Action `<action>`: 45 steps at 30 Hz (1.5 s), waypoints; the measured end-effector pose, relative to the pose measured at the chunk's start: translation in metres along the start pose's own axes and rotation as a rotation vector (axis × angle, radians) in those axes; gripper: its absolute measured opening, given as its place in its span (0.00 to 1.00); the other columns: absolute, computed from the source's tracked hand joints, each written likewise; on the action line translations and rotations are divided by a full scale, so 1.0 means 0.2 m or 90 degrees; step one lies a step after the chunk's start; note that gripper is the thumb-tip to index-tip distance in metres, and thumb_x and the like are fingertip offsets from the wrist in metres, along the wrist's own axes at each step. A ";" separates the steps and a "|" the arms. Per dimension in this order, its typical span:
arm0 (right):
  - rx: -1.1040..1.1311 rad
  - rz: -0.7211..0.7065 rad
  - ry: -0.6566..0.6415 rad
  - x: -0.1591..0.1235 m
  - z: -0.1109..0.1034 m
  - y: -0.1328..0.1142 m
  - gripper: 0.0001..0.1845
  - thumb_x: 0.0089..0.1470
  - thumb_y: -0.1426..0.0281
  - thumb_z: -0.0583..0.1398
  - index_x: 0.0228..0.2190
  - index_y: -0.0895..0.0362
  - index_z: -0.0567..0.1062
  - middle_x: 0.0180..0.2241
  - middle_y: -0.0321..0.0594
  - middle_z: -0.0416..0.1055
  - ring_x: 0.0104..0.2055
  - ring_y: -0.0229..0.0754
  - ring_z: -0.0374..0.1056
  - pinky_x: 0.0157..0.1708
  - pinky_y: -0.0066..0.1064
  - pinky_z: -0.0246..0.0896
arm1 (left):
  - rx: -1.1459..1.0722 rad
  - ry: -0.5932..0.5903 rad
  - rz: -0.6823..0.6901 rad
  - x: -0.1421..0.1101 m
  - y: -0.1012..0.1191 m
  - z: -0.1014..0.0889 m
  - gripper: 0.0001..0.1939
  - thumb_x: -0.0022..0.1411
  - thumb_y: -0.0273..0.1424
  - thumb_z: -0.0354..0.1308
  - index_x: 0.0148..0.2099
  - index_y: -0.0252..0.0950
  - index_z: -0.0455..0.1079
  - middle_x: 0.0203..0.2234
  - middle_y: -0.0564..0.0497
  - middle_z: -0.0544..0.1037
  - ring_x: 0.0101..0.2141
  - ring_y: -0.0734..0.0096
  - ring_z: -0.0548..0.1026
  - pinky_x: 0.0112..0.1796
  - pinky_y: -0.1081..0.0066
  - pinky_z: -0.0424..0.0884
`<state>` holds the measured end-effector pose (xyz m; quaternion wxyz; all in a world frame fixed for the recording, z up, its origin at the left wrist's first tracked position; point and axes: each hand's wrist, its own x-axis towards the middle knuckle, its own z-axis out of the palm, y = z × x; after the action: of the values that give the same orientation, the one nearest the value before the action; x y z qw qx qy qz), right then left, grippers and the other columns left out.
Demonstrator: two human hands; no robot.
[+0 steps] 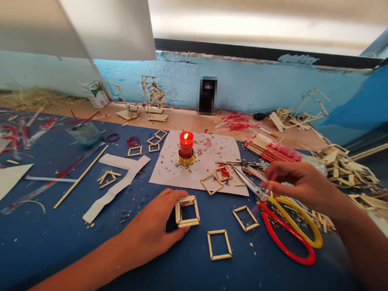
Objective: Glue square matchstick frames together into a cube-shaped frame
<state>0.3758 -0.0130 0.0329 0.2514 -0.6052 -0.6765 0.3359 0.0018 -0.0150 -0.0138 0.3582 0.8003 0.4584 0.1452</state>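
Note:
My left hand point(154, 229) rests on the blue table and grips a small stacked square frame of wooden sticks point(187, 211) between thumb and fingers. My right hand point(299, 183) hovers to the right, fingers pinched together over the pivot of red and yellow handled scissors point(286, 225); what the fingertips hold I cannot make out. Two flat stick frames point(219, 245) point(245, 217) lie between the hands. A lit red candle point(186, 147) stands on a white paper sheet point(209, 163) beyond them.
A bundle of red-tipped sticks point(273, 150) lies to the right, with heaps of stick pieces point(346, 168) beyond. Stick models point(153, 97) stand by the blue wall. A glass jar point(84, 133), paper strips point(116, 185) and a long stick point(80, 177) lie left.

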 end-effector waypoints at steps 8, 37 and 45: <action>0.277 -0.063 -0.037 0.09 0.08 -0.18 0.07 0.60 0.62 0.66 0.38 0.51 0.81 0.24 0.35 0.71 0.25 0.37 0.65 0.25 0.30 0.61 | -0.016 -0.024 0.005 -0.04 0.00 -0.02 0.32 0.62 0.35 0.65 0.66 0.49 0.61 0.59 0.47 0.72 0.57 0.51 0.73 0.58 0.51 0.70; -0.416 -0.449 -0.095 -0.12 0.67 -0.22 0.21 0.67 0.80 0.49 0.59 0.66 0.66 0.38 0.45 0.78 0.40 0.48 0.72 0.44 0.42 0.56 | -0.053 -0.046 -0.016 -0.06 -0.02 -0.06 0.16 0.65 0.31 0.64 0.51 0.47 0.63 0.49 0.55 0.80 0.50 0.59 0.79 0.50 0.61 0.72; -0.390 -0.430 -0.066 -0.10 0.67 -0.25 0.16 0.72 0.69 0.51 0.55 0.64 0.69 0.37 0.43 0.77 0.38 0.47 0.72 0.43 0.41 0.56 | -0.024 0.004 0.051 -0.06 -0.06 -0.03 0.10 0.64 0.28 0.66 0.39 0.42 0.65 0.58 0.55 0.78 0.55 0.64 0.79 0.52 0.70 0.73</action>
<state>0.2463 -0.0547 -0.0149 0.1219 -0.3797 -0.9157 0.0493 -0.0159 -0.0190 -0.0180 0.3661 0.8106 0.4241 0.1705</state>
